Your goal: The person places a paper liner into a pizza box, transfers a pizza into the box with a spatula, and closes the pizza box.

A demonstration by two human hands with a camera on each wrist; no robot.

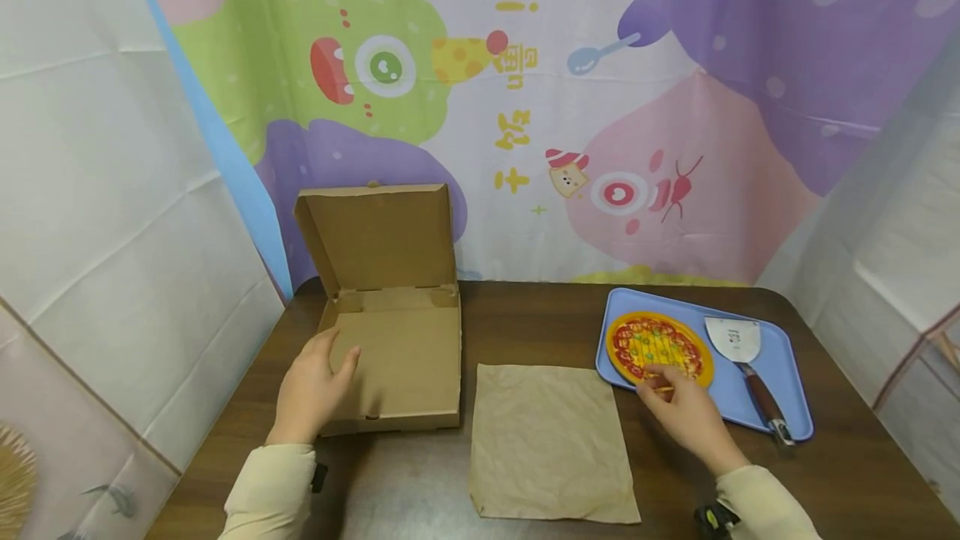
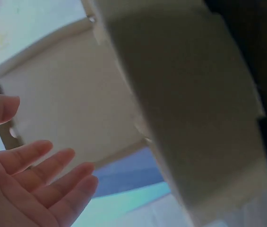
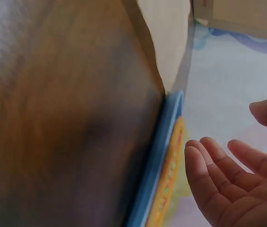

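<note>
An open cardboard pizza box point(image 1: 408, 357) stands on the left of the table with its lid point(image 1: 382, 240) raised against the backdrop. Over the box's left side hovers my left hand point(image 1: 311, 386), fingers relaxed and holding nothing; the left wrist view shows its loosely spread fingers point(image 2: 53, 175). My right hand point(image 1: 686, 411) is by the near edge of a toy pizza point(image 1: 660, 348), its fingers loosely bent and nothing between them. In the right wrist view a gap shows between the fingers and the pizza point(image 3: 166, 175). The pizza lies on a blue tray point(image 1: 720, 402).
A sheet of brown paper point(image 1: 551, 444) lies flat between the box and the tray. Beside the pizza on the tray is a pizza server point(image 1: 750, 365) with a wooden handle, which reaches the tray's near rim. A printed cloth point(image 1: 517, 248) hangs behind the table.
</note>
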